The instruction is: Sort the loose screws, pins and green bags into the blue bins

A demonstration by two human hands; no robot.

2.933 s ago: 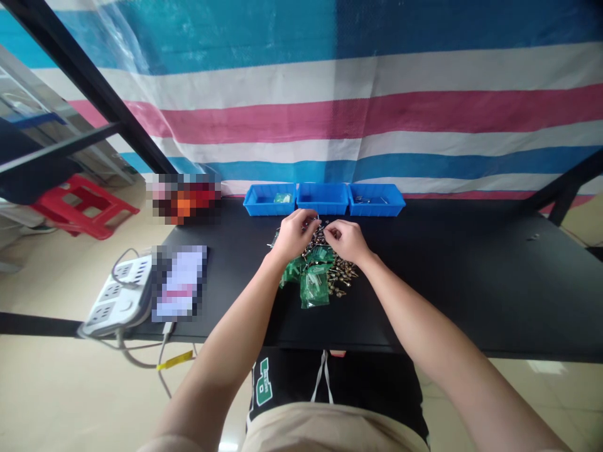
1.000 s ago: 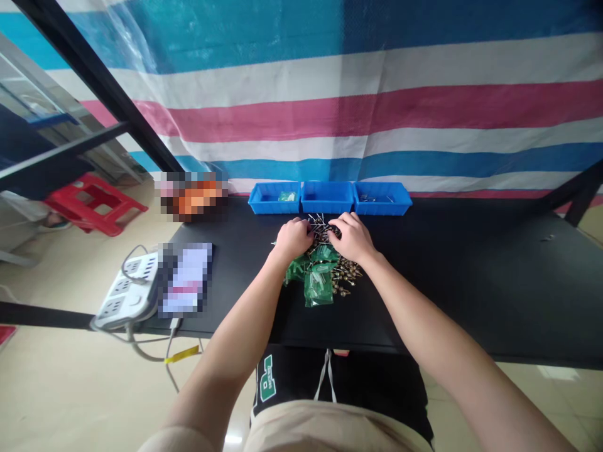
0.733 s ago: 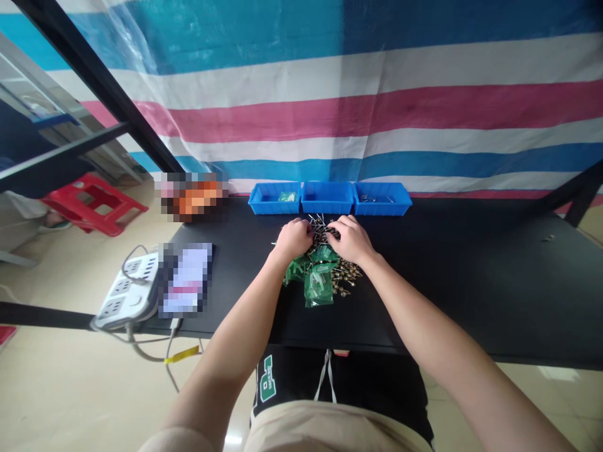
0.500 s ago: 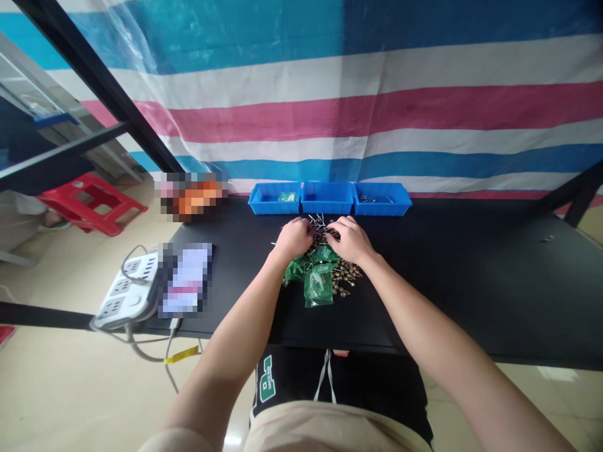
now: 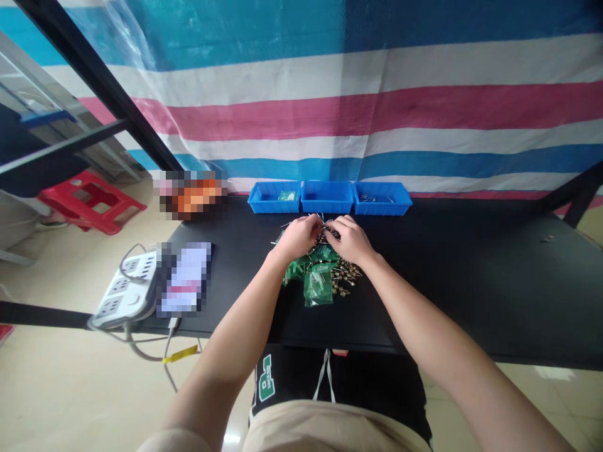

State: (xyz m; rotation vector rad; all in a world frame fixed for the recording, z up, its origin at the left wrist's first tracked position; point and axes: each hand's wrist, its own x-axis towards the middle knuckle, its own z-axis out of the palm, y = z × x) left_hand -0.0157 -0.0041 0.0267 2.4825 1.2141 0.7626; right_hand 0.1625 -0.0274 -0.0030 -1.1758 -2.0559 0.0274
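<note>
My left hand is bent over a pile of small silver metal pins, its fingers curled closed and their tips hidden. From the other side my right hand reaches into the same pile, thumb and fingers drawn together. What either hand pinches is too small to make out. Just below the hands lie green plastic packets with pale pieces inside. Several brass-coloured pointed metal parts are scattered under my right wrist.
Behind the pile stand three blue bins: the left bin holds a small green packet, the middle bin, and the right bin with a few pins. A power strip and a blurred-out phone-like item lie left on the black table.
My left hand has shifted slightly right across the pins, closer to my right hand. The right hand has hardly moved.
</note>
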